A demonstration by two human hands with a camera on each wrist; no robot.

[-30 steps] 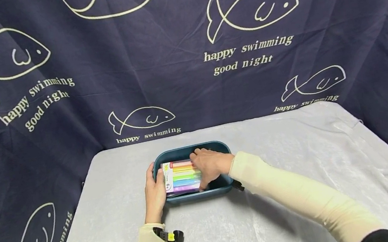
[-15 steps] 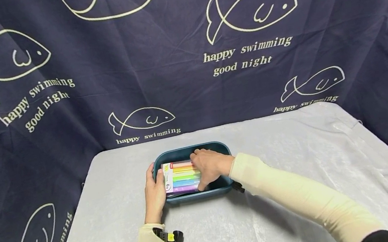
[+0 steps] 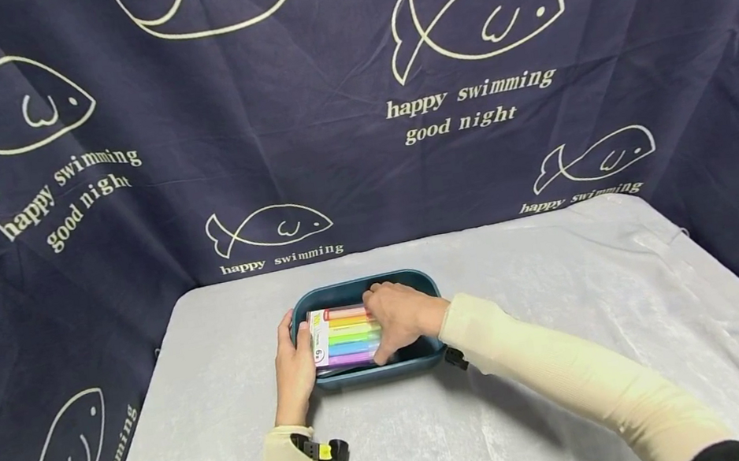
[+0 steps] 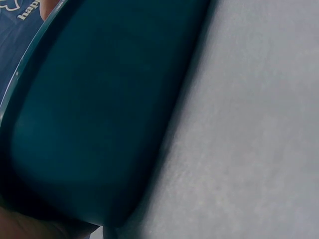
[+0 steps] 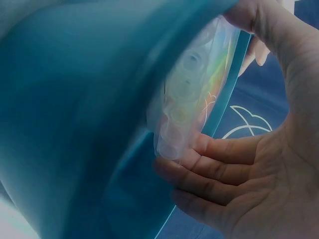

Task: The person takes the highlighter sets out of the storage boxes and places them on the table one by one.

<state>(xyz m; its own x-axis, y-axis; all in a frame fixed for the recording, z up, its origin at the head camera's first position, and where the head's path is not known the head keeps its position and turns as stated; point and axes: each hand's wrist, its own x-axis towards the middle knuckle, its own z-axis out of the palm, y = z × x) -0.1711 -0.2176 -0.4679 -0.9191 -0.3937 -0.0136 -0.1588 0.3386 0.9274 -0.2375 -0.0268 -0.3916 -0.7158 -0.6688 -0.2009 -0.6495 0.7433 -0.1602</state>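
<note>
A dark teal oblong bin [image 3: 391, 371] sits on the table, its side filling much of the left wrist view. Inside it, toward the left end, lies a clear pack of coloured markers [image 3: 346, 337], rainbow-striped with a white label. My left hand [image 3: 295, 369] grips the bin's left end, thumb at the rim by the pack. From the right, my right hand [image 3: 402, 313] reaches into the bin and holds the pack's right end between thumb and fingers. In the right wrist view, the fingertips [image 5: 169, 169] touch the clear end of the marker pack [image 5: 184, 89]. The bin's floor is mostly hidden.
A pale grey cloth covers the table [image 3: 402, 449], with creases along its right side. Behind it hangs a navy curtain [image 3: 343, 147] printed with white fish outlines and lettering. A black strapped wrist camera [image 3: 331, 453] sits at my left wrist.
My right thumb has shifted slightly left along the near edge of the marker pack. The left hand and the bin stay where they were.
</note>
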